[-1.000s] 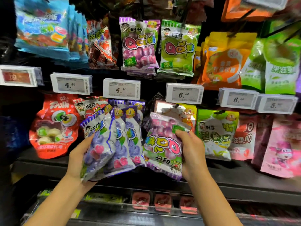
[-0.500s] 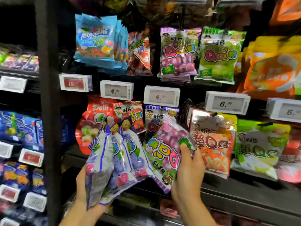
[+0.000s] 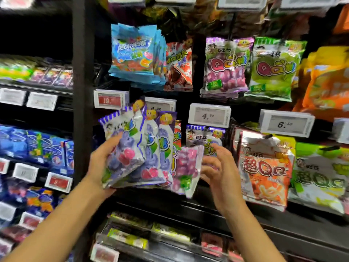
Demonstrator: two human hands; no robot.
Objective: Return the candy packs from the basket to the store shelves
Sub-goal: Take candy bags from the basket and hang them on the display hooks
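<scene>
White price tags, black shelf upright, red sale label

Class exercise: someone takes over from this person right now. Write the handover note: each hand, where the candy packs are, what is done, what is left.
Left hand: grips a fan of blue-and-white packs, raised before the shelves.
Right hand: fingers curled at the edge of a purple pack; blur hides how firm the hold is.
Done: cannot tell; the basket is out of view.
Left: hang the purple pack with the purple QQ packs on the upper row, then find the place for the blue-and-white ones.
</scene>
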